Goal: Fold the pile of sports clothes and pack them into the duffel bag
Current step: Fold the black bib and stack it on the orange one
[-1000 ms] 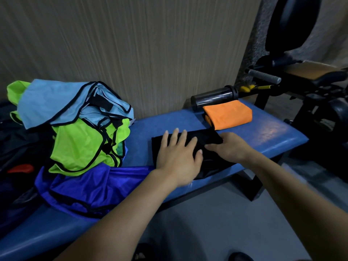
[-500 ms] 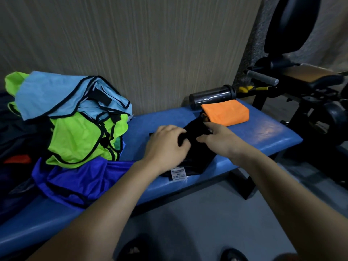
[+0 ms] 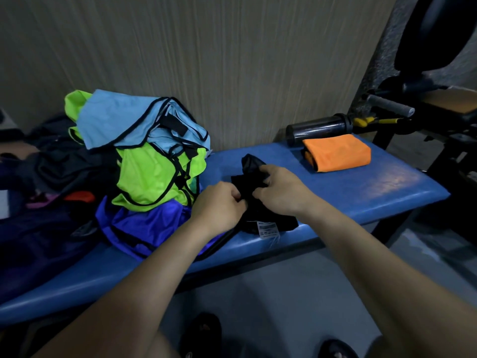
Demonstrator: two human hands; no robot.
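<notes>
Both hands, the left hand (image 3: 219, 205) and right hand (image 3: 280, 191), pinched the black shirt (image 3: 260, 202) on the blue desk (image 3: 387, 187), and a loose grip might have let its fold fall open.

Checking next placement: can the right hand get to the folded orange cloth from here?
Probably yes: bare blue bench lies between the right hand and the folded orange cloth, but its grip is on the black garment.

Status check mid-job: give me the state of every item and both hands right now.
Black garment: partly folded, bunched on the bench, label showing.
Left hand: gripping the black garment.
Right hand: gripping the black garment.
Orange garment: folded, lying on the bench.
Pile of bibs: unfolded, heaped.
Dark bottle: lying on its side.
</notes>
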